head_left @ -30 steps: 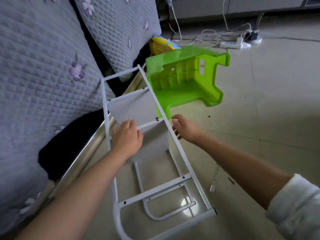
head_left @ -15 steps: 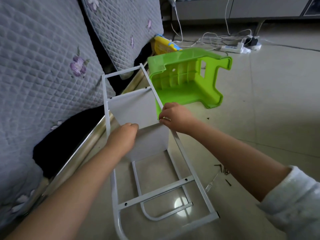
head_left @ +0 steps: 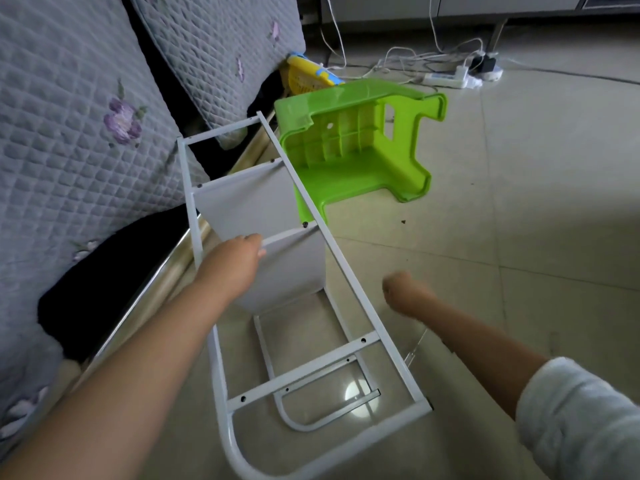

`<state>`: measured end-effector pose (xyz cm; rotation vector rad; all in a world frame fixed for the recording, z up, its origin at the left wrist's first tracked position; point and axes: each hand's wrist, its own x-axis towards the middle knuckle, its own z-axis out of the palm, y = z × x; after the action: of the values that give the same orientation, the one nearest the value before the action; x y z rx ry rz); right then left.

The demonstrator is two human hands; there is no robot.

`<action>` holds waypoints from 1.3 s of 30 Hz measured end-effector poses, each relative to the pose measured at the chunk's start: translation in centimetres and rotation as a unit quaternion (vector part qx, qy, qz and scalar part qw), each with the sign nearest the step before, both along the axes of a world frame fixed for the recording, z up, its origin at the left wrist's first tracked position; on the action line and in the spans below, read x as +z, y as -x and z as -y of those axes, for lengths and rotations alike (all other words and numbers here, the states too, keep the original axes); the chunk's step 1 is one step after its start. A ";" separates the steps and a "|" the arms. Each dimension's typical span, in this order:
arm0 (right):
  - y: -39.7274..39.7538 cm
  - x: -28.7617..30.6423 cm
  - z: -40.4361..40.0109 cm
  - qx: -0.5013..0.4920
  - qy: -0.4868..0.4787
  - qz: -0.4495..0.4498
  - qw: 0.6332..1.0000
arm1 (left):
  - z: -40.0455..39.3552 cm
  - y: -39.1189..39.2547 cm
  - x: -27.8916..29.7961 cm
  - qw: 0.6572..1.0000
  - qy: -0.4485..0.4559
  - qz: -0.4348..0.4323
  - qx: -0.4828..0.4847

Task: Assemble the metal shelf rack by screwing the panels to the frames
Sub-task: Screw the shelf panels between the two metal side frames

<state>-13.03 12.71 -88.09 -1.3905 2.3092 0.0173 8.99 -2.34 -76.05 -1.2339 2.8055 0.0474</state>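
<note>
The white metal frame (head_left: 347,271) lies on its side on the floor, its rails running away from me. Two grey panels sit between the rails: a far panel (head_left: 249,202) and a near panel (head_left: 294,271). A dark screw (head_left: 305,224) shows where the near panel meets the right rail. My left hand (head_left: 239,259) grips the near panel's upper edge, fingers curled over it. My right hand (head_left: 401,292) is off the rack, to the right of the right rail; it is blurred with fingers curled. Whether it holds anything is hidden.
An overturned green plastic stool (head_left: 349,150) lies just beyond the rack's right rail. A quilted grey sofa (head_left: 69,133) runs along the left. A yellow basket (head_left: 306,77) and a power strip (head_left: 446,79) with cables lie at the back on the tiled floor (head_left: 519,220).
My right hand has left the screw spot on the right rail and dropped back toward me, to the right of the rack. My left hand still holds the near panel.
</note>
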 end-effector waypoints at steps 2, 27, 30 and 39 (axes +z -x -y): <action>-1.4 -3.8 -3.2 0.106 -0.129 -0.013 0.986 | -0.3 -0.3 -0.6 0.999 0.002 -0.035 -0.005; -1.4 15.4 6.3 -0.134 0.539 0.181 0.812 | -1.6 0.7 -1.9 0.990 0.033 -0.099 0.091; -3.0 16.7 6.7 -0.111 0.545 0.218 0.802 | -1.9 0.5 -1.1 0.988 0.053 -0.058 0.131; -5.2 16.4 5.9 -0.043 0.530 0.204 0.822 | -2.6 0.0 -0.5 0.961 -0.027 -0.073 0.264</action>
<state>-7.83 6.85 -71.68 -1.4779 1.9873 -1.6404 8.97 0.27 -76.55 -1.9977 2.4720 0.2506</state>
